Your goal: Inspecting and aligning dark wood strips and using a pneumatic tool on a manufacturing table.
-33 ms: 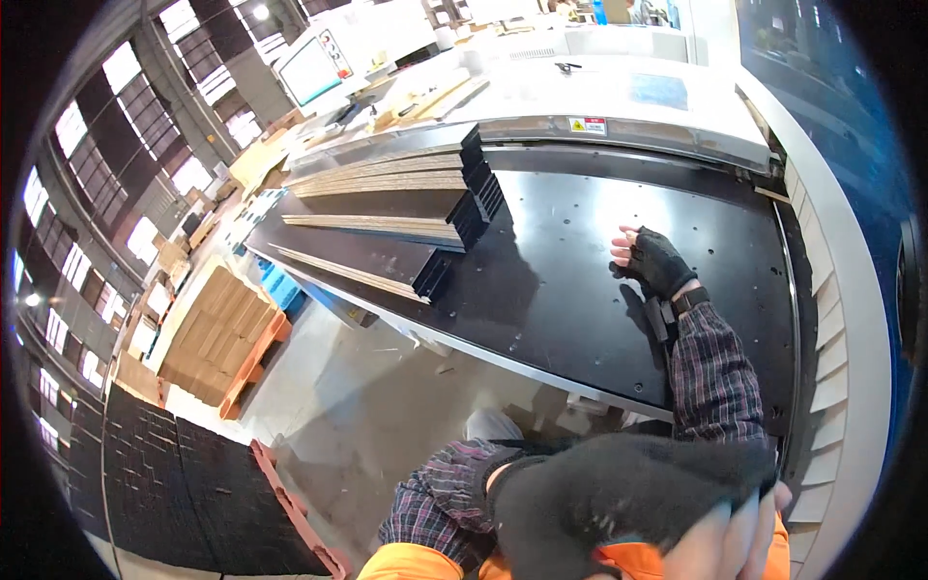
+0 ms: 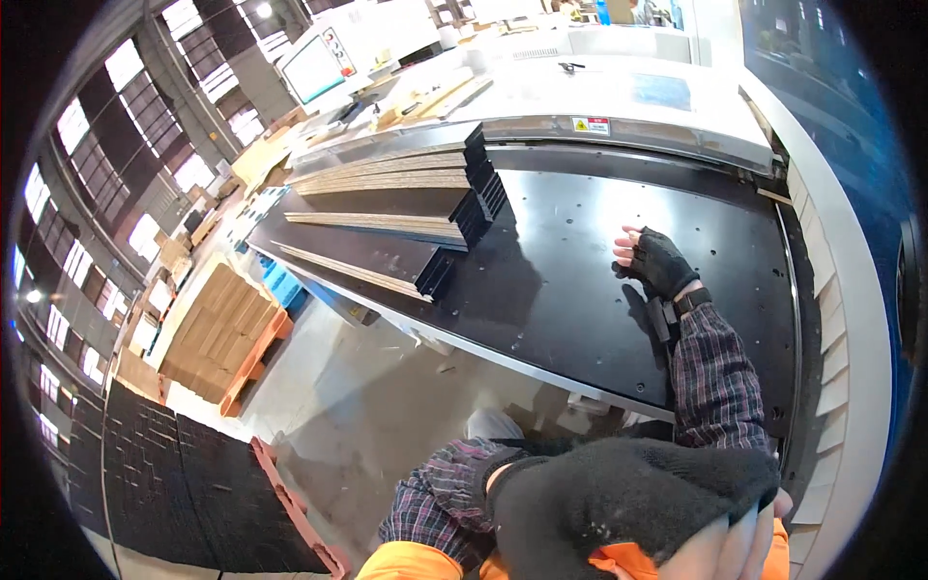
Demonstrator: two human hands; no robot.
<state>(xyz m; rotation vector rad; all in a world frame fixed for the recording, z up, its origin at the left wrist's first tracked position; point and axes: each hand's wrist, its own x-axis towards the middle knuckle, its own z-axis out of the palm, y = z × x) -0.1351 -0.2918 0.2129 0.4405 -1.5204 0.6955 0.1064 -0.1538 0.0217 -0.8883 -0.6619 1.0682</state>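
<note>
Dark stacked panels (image 2: 387, 226) lie leftward on the black desk (image 2: 570, 319); your gloved left hand (image 2: 628, 493) is low in front, its grip unclear; your right hand (image 2: 660, 263), fingers loosely parted and empty, is over the desk.

Boards (image 2: 396, 224) lie stacked on the worktable's (image 2: 590, 309) left side, a monitor (image 2: 311, 72) behind them, a loaded pallet (image 2: 259, 365) farther left.

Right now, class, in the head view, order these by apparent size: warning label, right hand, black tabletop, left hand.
1. Black tabletop
2. Left hand, nearer the camera
3. Right hand
4. Warning label
</note>
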